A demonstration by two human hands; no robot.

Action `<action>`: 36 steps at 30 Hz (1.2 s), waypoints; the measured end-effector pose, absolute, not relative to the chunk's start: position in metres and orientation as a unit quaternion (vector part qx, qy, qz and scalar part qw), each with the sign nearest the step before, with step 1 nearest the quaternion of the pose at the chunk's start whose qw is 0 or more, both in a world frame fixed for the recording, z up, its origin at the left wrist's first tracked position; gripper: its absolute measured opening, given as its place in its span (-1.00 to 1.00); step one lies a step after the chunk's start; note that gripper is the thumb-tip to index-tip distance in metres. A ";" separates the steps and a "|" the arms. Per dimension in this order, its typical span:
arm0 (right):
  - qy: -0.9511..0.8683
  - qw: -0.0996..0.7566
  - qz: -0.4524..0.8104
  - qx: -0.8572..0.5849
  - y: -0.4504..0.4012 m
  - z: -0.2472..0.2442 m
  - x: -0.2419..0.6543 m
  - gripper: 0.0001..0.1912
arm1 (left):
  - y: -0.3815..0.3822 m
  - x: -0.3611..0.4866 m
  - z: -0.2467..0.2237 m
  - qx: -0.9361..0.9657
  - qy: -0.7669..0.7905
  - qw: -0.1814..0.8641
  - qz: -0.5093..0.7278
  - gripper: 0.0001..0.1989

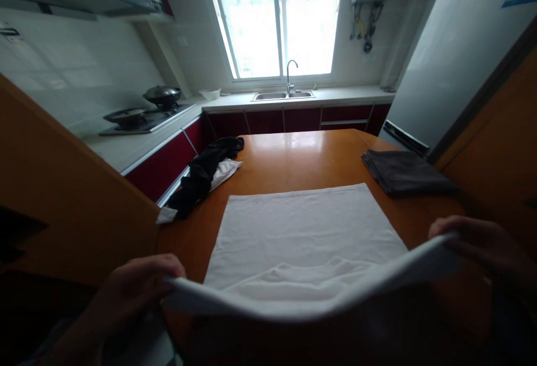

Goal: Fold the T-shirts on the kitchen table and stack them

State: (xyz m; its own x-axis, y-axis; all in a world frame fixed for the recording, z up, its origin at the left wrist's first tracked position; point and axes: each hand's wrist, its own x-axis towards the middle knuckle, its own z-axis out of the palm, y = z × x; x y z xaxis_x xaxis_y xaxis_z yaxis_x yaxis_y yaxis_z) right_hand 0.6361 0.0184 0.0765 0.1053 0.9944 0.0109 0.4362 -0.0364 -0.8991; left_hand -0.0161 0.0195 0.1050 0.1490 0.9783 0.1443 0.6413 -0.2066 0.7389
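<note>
In the head view, the white cloth [302,215] lies ahead of the fingers and between the two hands, its far part spread flat on the tabletop [293,156] and its near part lifted toward the person. The left hand [138,279] has its fingers closed on the left end of the near edge; the right hand [474,237] pinches the right end, though blur and shadow hide just how those fingers sit. Between the two grips the edge runs crosswise, from left to right, and sags in the middle like a shallow bow, roughly in line with the straight far edge. The flat part stretches away from the fingers toward the window side, with soft ridges just beyond the raised edge. Neither hand is clearly nearer the cloth, since each holds an end, but the right one shows higher in the picture; whether it is raised more or reaches farther forward cannot be told. A dark folded cloth [406,170] rests beyond the right hand, near the tabletop's right side, and a rumpled black garment [205,167] lies along the left side, beyond the left hand, apart from the white cloth.
</note>
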 end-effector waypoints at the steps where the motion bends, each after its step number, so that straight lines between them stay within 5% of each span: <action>1: -0.562 0.406 0.345 -0.633 0.030 0.078 0.632 -0.56 | 0.031 -0.016 0.107 0.698 0.568 0.283 0.333 -0.79; 14: -0.579 0.366 0.340 -0.644 0.204 0.006 0.590 -0.47 | 0.204 0.001 0.036 0.698 0.593 0.300 0.266 -0.47; 23: -0.562 0.364 0.348 -0.656 0.219 0.025 0.596 -0.50 | 0.218 -0.010 0.039 0.659 0.618 0.328 0.274 -0.43; 36: -0.593 0.359 0.304 -0.654 0.235 -0.009 0.598 -0.61 | 0.237 -0.004 0.019 0.681 0.614 0.288 0.275 -0.50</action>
